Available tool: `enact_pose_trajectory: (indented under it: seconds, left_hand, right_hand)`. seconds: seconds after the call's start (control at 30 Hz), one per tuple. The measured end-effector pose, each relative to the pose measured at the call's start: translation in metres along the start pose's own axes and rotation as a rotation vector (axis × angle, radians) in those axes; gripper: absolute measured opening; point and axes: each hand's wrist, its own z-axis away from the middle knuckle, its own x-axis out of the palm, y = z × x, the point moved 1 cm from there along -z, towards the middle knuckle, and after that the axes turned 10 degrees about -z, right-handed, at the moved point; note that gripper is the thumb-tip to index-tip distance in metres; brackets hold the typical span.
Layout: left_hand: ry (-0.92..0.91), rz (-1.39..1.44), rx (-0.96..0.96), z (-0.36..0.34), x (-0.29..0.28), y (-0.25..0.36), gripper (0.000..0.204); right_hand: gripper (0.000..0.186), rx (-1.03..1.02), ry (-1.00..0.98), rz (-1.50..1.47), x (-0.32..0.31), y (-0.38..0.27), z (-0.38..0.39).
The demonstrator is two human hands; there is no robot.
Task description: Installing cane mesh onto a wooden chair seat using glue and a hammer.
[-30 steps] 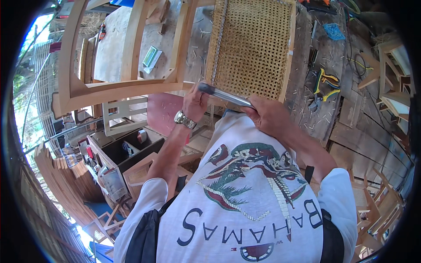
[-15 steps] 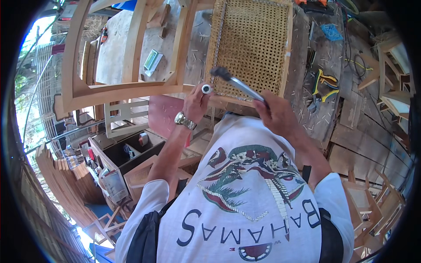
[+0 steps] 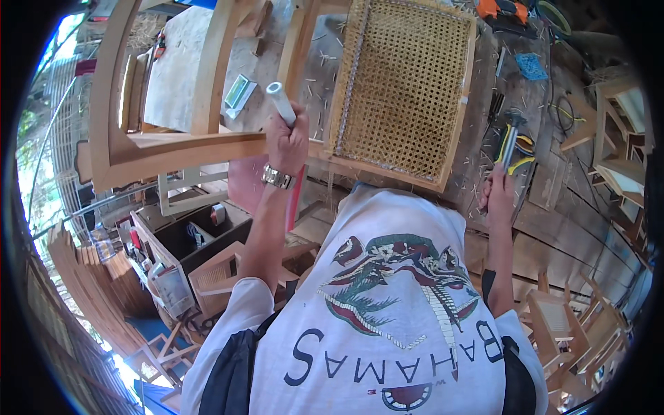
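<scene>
My left hand (image 3: 287, 144) is closed around a short white cylindrical rod (image 3: 279, 102) with a round, hollow-looking end, held upright over the corner of a wooden chair frame (image 3: 187, 153). Off to the right, my right hand (image 3: 499, 194) grips a hammer (image 3: 510, 144) by its handle, the metal head pointing away from me. Pliers with yellow-and-black handles (image 3: 524, 145) lie on the bench, partly hidden behind the hammer. Between my hands sits a framed woven cane panel (image 3: 404, 90), touched by neither hand.
Thin scraps litter the wooden bench (image 3: 477, 76). A blue mesh piece (image 3: 530, 66) and an orange-and-black tool (image 3: 503, 12) lie at its right. A green-and-white box (image 3: 239, 95) rests within the chair frame. Below left stands a dark open drawer (image 3: 207, 235); wooden chair frames (image 3: 564, 325) stand lower right.
My right hand has swung the hammer from above the cane panel to the right, over the pliers. My left hand has lifted the white rod off the panel's edge, up and left.
</scene>
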Motion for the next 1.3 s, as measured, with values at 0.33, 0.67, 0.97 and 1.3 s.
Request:
enact_pose_trajectory:
  seconds: [0.33,0.67,0.97,1.3]
  left_hand:
    - [-0.349,-0.592,-0.301,0.04,0.025,-0.005,0.054]
    - [-0.516,-0.58,-0.207,0.028,0.024,-0.046,0.035]
    - [-0.52,-0.247,-0.411,0.027,0.016,-0.041,0.022]
    - [-0.485,-0.286,-0.393,0.032,0.019,-0.015,0.025]
  right_hand:
    - [0.047,0.054,0.116,0.384,0.015,0.04,-0.033]
    - [0.044,-0.009,0.19,0.589,0.014,0.067,-0.054]
    - [0.043,-0.014,0.229,0.649,0.017,0.064,-0.054]
    - [0.044,-0.023,0.244,0.672,0.014,0.066,-0.054]
